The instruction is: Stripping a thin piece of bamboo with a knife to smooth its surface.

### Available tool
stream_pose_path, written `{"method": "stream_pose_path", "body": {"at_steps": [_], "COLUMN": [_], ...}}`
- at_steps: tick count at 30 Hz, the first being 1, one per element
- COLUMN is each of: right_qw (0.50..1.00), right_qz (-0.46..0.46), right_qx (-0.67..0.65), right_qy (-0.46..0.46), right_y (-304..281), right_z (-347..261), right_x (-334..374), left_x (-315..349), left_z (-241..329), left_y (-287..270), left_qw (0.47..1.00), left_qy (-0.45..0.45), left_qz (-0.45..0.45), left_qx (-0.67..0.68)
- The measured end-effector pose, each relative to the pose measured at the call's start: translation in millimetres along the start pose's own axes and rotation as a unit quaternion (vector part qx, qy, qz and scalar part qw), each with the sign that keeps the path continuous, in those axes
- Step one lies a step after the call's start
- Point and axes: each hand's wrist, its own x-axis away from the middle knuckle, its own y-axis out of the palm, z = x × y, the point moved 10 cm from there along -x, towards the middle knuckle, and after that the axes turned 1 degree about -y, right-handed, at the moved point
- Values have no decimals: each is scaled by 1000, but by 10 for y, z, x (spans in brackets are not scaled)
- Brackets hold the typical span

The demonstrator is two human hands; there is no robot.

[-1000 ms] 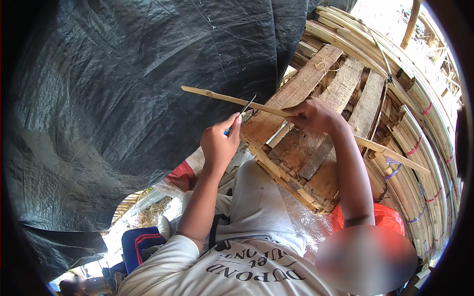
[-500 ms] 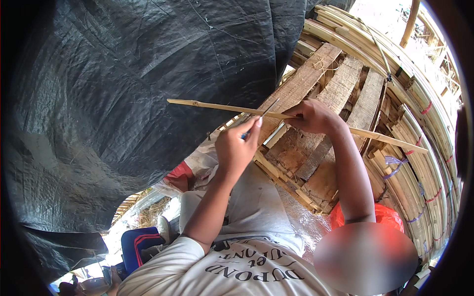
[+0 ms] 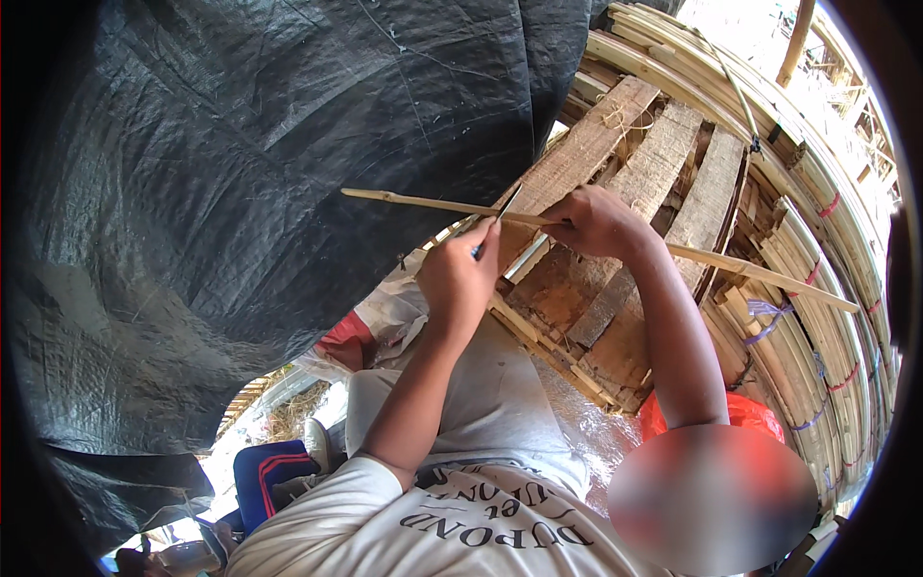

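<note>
A long, narrow bamboo strip (image 3: 760, 272) lies crosswise in front of me, sloping down to the right. My right hand (image 3: 598, 223) is closed around it near its middle, above the slatted wooden stand. In my closed left hand (image 3: 460, 277) is a small knife (image 3: 510, 201), its thin blade pointing up and to the right. The blade crosses the strip just left of my right hand and seems to touch it. A bit of blue shows in the left fist; most of the handle is hidden. The strip's left end reaches over the black tarp.
A large black tarp (image 3: 269, 192) hangs across the left. Rough planks form the slatted stand (image 3: 663, 154) under my right hand. Bundled wood or bamboo strips (image 3: 798, 356) curve along the right. A red plastic bag (image 3: 755, 415) sits by my right elbow. Another person's leg (image 3: 274, 481) shows lower left.
The bamboo strip has shifted to the right, its right end reaching farther out. My right hand has moved slightly left and up. The knife stays at the strip, its tip a little farther left.
</note>
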Motion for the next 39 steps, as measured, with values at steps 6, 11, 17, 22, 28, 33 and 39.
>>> {"method": "stream_pose_path", "body": {"at_steps": [6,11,17,22,28,33,39], "right_qw": [999,998,999,1000,997,999,998], "right_qz": [44,43,27,19,50,34,44], "right_qx": [-19,-26,-10,-3,-36,-36,-30], "right_qy": [-20,-40,-32,-17,-35,-20,-17], "right_y": [-3,30,73,60,-18,60,83], "right_z": [17,-14,24,14,-23,11,66], "right_x": [-19,-19,-13,-41,-18,-8,-12], "left_x": [57,57,124,-28,-32,63,68], "left_z": [99,144,173,-188,5,145,224], "left_y": [75,87,173,18,66,94,119], "left_qw": [999,998,995,997,998,999,998], "left_qy": [12,32,35,-35,-21,31,54], "left_qz": [-31,-49,-56,-34,-47,-44,-19], "left_qx": [20,-8,-73,-55,22,2,20]}}
